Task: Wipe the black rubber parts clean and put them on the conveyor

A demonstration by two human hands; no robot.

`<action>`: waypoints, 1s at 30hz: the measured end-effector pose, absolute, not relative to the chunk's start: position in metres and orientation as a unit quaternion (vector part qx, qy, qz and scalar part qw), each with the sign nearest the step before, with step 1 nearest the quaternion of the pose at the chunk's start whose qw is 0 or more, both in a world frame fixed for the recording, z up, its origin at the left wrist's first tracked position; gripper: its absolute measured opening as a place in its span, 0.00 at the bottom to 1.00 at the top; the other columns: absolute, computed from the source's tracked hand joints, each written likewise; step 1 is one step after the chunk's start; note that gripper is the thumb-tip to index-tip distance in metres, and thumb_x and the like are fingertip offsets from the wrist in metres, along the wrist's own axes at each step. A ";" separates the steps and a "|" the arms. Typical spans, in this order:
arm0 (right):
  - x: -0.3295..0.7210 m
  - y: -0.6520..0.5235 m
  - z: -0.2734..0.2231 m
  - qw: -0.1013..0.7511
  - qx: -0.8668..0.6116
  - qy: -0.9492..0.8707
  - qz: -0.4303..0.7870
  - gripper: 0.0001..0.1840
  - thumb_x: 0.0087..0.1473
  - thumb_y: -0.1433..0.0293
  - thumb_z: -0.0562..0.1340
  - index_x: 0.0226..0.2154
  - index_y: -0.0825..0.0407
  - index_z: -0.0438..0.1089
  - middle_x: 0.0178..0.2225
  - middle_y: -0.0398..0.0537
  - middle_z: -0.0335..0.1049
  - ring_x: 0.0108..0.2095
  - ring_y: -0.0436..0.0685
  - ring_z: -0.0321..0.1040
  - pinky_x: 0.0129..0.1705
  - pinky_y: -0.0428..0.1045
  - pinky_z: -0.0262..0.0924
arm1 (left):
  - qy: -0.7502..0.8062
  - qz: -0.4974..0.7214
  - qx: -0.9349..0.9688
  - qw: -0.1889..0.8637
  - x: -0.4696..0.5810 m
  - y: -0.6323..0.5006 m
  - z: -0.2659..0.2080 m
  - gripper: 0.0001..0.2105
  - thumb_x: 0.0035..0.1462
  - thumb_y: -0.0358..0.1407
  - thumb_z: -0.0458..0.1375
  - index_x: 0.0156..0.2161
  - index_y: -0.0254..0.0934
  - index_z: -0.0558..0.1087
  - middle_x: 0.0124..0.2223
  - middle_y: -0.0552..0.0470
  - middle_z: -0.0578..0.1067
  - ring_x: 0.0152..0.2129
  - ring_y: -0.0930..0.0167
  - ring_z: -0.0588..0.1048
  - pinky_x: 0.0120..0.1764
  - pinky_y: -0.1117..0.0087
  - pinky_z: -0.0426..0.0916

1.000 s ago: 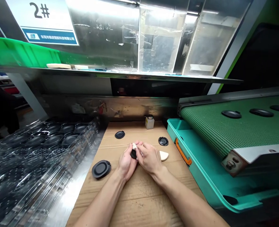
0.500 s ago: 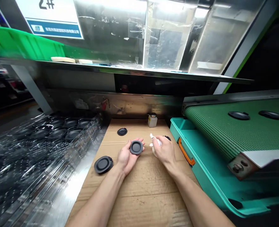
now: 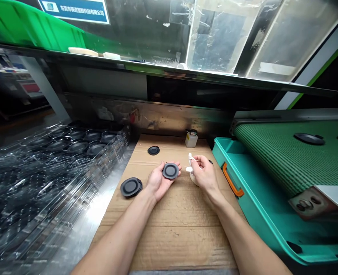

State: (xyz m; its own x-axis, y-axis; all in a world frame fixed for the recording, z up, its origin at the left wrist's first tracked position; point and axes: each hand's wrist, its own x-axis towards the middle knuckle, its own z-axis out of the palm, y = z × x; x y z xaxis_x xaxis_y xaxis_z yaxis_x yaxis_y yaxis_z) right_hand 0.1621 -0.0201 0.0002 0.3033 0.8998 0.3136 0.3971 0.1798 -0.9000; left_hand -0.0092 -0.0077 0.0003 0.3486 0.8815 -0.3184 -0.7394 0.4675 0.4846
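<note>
My left hand (image 3: 160, 180) lies palm up above the cardboard (image 3: 180, 236), its thumb and fingers holding a black round plastic lid (image 3: 170, 171) with a raised ring and a small tab. To its right, apart from the lid, my right hand (image 3: 205, 175) pinches a crumpled white cloth (image 3: 189, 169) between thumb and fingers. A pale round object (image 3: 194, 179) shows partly beneath that hand; I cannot make out what it is. Left of my left wrist is a small stack of similar black lids (image 3: 130, 187). One more black lid (image 3: 153, 150) rests farther back.
A small square bottle (image 3: 191, 139) with a dark cap stands at the back. Clear trays of black lids (image 3: 77, 147) fill the left. At right, a teal bin (image 3: 252, 219) with an orange handle sits beside a green conveyor belt (image 3: 263, 152) carrying lids. A metal shelf (image 3: 157, 70) crosses above.
The view has tilted down and turned slightly left. My left hand still holds the lid. The fingers of my right hand have shifted around the white cloth, which stays in their pinch.
</note>
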 end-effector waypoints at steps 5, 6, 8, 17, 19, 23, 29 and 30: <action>0.159 -0.022 0.003 0.549 -0.564 -0.511 0.346 0.25 0.52 0.48 0.60 0.37 0.54 0.69 0.26 0.46 0.70 0.21 0.51 0.64 0.22 0.45 0.57 | 0.277 0.490 0.104 0.820 -0.011 -0.006 -0.002 0.17 0.66 0.38 0.43 0.47 0.26 0.68 0.53 0.28 0.72 0.47 0.57 0.75 0.40 0.60 0.75; 0.158 -0.023 0.003 0.544 -0.557 -0.511 0.365 0.26 0.51 0.47 0.61 0.38 0.54 0.69 0.25 0.45 0.70 0.21 0.51 0.63 0.21 0.44 0.56 | 0.277 0.490 0.100 0.820 -0.012 -0.005 -0.002 0.17 0.66 0.38 0.43 0.47 0.26 0.68 0.52 0.27 0.72 0.47 0.57 0.75 0.40 0.59 0.75; 0.156 -0.026 0.004 0.529 -0.552 -0.527 0.371 0.27 0.51 0.48 0.61 0.41 0.55 0.70 0.25 0.45 0.70 0.21 0.50 0.63 0.21 0.44 0.56 | 0.279 0.493 0.096 0.819 -0.012 -0.005 -0.003 0.17 0.66 0.39 0.43 0.46 0.26 0.68 0.51 0.27 0.73 0.46 0.57 0.75 0.40 0.59 0.75; 0.147 -0.034 0.008 0.495 -0.545 -0.624 0.263 0.17 0.58 0.56 0.57 0.36 0.52 0.72 0.32 0.46 0.73 0.30 0.52 0.68 0.31 0.45 0.60 | 0.270 0.493 0.131 0.817 -0.010 -0.004 -0.009 0.14 0.64 0.39 0.49 0.46 0.29 0.68 0.51 0.31 0.73 0.42 0.60 0.77 0.41 0.61 0.74; 0.149 -0.031 0.005 0.505 -0.557 -0.592 0.290 0.19 0.58 0.53 0.57 0.35 0.52 0.70 0.28 0.45 0.72 0.25 0.51 0.67 0.27 0.45 0.59 | 0.278 0.494 0.140 0.812 -0.009 -0.004 -0.009 0.14 0.64 0.39 0.49 0.46 0.29 0.68 0.51 0.31 0.73 0.40 0.61 0.78 0.41 0.61 0.73; 0.152 -0.025 -0.005 0.525 -0.555 -0.544 0.345 0.23 0.55 0.49 0.57 0.35 0.53 0.67 0.29 0.46 0.71 0.21 0.51 0.66 0.22 0.45 0.58 | 0.284 0.496 0.159 0.805 -0.010 -0.005 -0.009 0.14 0.63 0.39 0.51 0.47 0.30 0.68 0.52 0.32 0.74 0.39 0.62 0.78 0.40 0.62 0.73; 0.172 0.002 0.010 0.527 -0.593 -0.577 0.196 0.24 0.56 0.51 0.57 0.40 0.54 0.70 0.32 0.48 0.73 0.27 0.53 0.68 0.29 0.47 0.61 | 0.306 0.496 0.179 0.793 -0.011 -0.007 -0.009 0.15 0.61 0.39 0.54 0.47 0.30 0.70 0.51 0.33 0.75 0.37 0.63 0.78 0.38 0.64 0.73; 0.180 0.012 0.018 0.513 -0.609 -0.586 0.147 0.23 0.57 0.52 0.57 0.41 0.53 0.71 0.34 0.49 0.74 0.30 0.54 0.69 0.32 0.48 0.62 | 0.310 0.495 0.183 0.791 -0.010 -0.007 -0.009 0.15 0.61 0.39 0.54 0.47 0.30 0.70 0.51 0.33 0.75 0.37 0.64 0.78 0.37 0.64 0.73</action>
